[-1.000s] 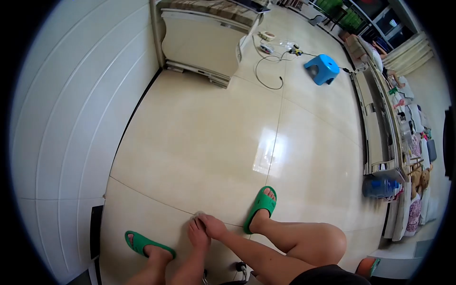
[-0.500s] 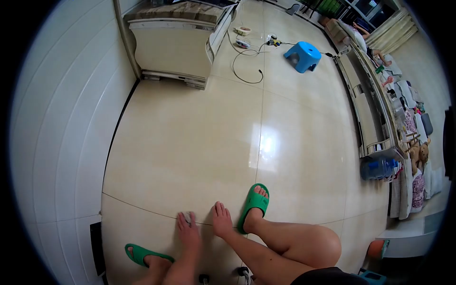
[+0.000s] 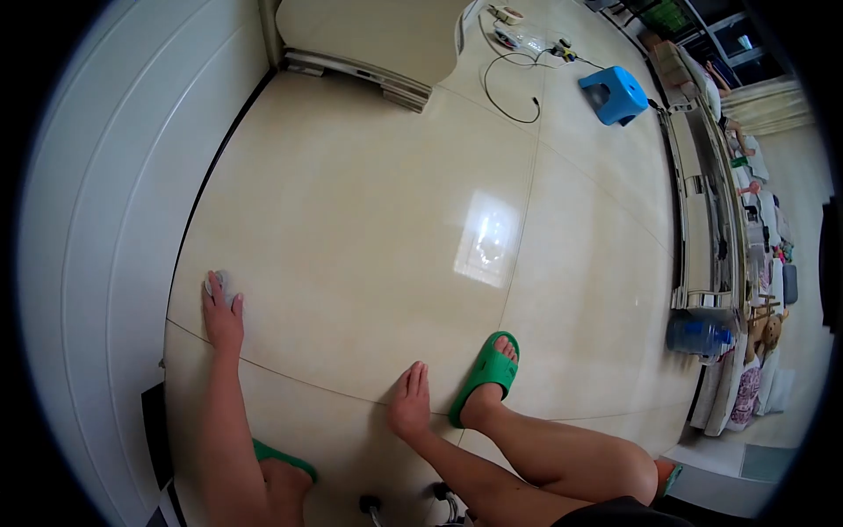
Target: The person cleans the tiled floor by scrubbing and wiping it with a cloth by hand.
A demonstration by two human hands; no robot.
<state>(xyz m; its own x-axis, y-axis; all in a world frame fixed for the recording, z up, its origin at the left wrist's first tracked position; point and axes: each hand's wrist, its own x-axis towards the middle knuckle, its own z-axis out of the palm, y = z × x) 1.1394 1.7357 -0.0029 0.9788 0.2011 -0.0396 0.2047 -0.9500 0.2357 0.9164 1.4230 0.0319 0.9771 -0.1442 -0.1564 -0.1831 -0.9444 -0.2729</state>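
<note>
My left hand (image 3: 225, 323) reaches forward on the left side of the floor (image 3: 351, 237), close to the white wall. Its fingers press a small grey rag (image 3: 223, 280) onto the tiles, the thumb out to the right of it; most of the rag is covered by the fingers. My right hand (image 3: 410, 404) holds nothing. Its fingers stretch forward, low over the floor or resting on it, just left of my foot in a green slipper (image 3: 487, 378). The other green slipper (image 3: 285, 458) is partly hidden behind my left forearm.
White paneled wall (image 3: 114, 220) runs along the left. A cream cabinet (image 3: 369, 35) stands ahead. Beyond it lie a black cable (image 3: 500, 110) and a blue stool (image 3: 615, 95). To the right are a water bottle (image 3: 696, 335) and a long low furniture piece (image 3: 698, 211) bearing clutter.
My left hand has moved the rag forward and left, towards the wall. My right hand stays near the right slipper. The view has shifted, so the cabinet and stool sit higher and further right.
</note>
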